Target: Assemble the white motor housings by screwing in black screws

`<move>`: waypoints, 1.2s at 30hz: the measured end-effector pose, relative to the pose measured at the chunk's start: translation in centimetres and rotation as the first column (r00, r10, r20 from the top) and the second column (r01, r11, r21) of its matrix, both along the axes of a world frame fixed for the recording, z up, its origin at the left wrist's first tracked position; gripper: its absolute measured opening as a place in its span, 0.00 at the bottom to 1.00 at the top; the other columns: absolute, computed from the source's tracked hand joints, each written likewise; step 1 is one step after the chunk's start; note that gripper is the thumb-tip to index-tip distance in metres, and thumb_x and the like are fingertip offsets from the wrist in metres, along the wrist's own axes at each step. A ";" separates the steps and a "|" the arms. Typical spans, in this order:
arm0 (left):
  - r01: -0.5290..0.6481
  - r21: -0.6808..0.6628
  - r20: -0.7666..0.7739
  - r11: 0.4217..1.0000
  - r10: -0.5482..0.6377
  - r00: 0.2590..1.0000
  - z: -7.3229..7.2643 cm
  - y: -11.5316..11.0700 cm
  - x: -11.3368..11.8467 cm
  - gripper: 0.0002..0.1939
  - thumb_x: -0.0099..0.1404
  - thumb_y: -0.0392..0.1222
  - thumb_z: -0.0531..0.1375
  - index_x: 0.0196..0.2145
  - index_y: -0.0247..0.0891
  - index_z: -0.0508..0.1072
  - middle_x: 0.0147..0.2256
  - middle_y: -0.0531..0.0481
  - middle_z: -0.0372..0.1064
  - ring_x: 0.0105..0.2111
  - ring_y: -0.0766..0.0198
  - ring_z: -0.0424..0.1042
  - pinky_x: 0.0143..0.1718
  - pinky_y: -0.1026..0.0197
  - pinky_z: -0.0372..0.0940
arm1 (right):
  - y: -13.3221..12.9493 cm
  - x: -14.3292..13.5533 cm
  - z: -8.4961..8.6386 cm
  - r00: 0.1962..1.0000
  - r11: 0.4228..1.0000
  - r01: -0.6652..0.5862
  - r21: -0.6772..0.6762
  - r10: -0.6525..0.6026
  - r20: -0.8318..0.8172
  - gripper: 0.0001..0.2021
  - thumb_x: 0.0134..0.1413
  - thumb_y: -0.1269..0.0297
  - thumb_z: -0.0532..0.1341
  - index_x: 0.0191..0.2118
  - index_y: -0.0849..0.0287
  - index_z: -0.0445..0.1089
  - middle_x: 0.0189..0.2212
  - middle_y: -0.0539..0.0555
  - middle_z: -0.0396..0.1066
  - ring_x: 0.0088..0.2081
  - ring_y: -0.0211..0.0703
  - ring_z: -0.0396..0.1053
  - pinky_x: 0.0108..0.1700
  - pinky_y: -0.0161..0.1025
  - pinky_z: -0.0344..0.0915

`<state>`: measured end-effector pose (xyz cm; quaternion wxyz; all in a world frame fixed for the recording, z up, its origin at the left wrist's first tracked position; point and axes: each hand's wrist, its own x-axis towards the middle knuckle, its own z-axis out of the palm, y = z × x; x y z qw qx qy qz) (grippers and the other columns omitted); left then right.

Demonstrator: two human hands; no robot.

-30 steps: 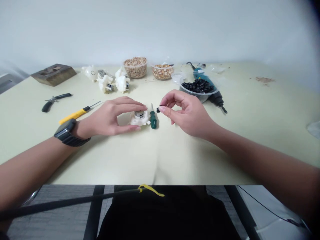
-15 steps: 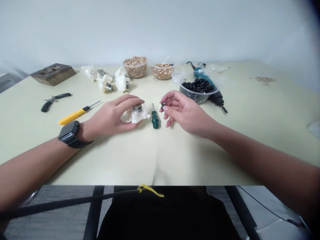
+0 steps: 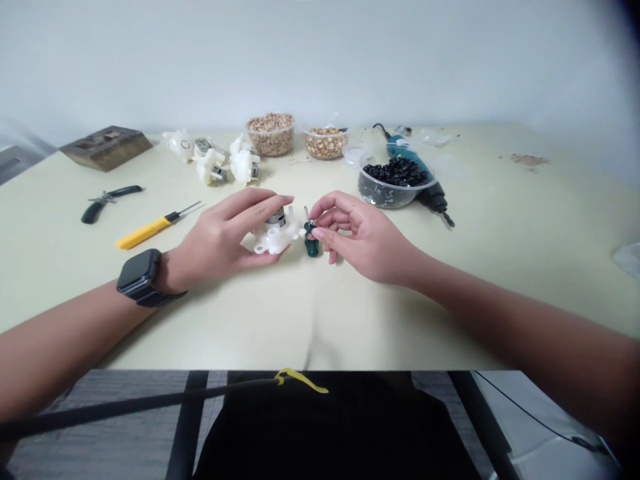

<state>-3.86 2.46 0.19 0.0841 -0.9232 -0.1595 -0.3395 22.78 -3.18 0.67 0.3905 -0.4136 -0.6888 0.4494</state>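
My left hand (image 3: 235, 230) is closed around a white plastic housing with a metal motor (image 3: 276, 237), fingers over its top and thumb below. Facing it, my right hand (image 3: 357, 233) pinches a small black part (image 3: 312, 225) between thumb and fingertips, close to the housing's right end. Whether the part touches the housing I cannot tell. Behind the right fingertips a green-handled screwdriver (image 3: 313, 249) lies on the table, partly covered by them.
Pliers (image 3: 105, 199) and a yellow screwdriver (image 3: 145, 233) lie left. Several similar white motor units (image 3: 244, 165) stand behind, near a dark block (image 3: 106, 148). Two tubs of small tan pieces (image 3: 271, 137), a bowl of black parts (image 3: 395, 183) and a teal power tool (image 3: 435, 198) are farther back.
My right hand has moved left with the small black part, up to the housing and partly over the green screwdriver. The left hand has tilted the housing slightly.
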 end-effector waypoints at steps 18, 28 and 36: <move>-0.128 -0.151 0.002 0.980 0.130 0.991 0.2 -1.7 0.8 0.29 0.66 0.47 0.69 0.63 0.42 0.71 0.54 0.41 0.75 0.49 0.53 0.78 0.50 0.53 0.76 | 0.0 0.2 -1.0 0.957 0.834 -0.086 0.544 -0.082 0.277 0.08 0.68 0.67 0.61 0.50 0.58 0.74 0.43 0.54 0.78 0.35 0.38 0.72 0.39 0.37 0.68; -0.138 -0.292 0.002 0.947 0.144 0.990 0.4 -2.6 1.7 0.23 0.64 0.47 0.67 0.54 0.40 0.72 0.45 0.44 0.76 0.39 0.57 0.76 0.39 0.55 0.74 | 0.7 0.7 -1.8 0.937 0.686 -0.179 0.705 -0.099 0.334 0.05 0.68 0.66 0.62 0.46 0.59 0.72 0.35 0.51 0.76 0.33 0.37 0.70 0.37 0.35 0.65; -0.160 -0.343 -0.030 0.926 0.159 0.987 -0.4 -2.7 2.2 0.28 0.69 0.44 0.65 0.63 0.40 0.65 0.58 0.39 0.72 0.54 0.52 0.77 0.55 0.50 0.75 | 1.1 0.1 -2.4 0.919 0.706 -0.190 0.682 -0.116 0.376 0.04 0.68 0.68 0.60 0.45 0.60 0.70 0.36 0.53 0.75 0.33 0.38 0.68 0.37 0.36 0.64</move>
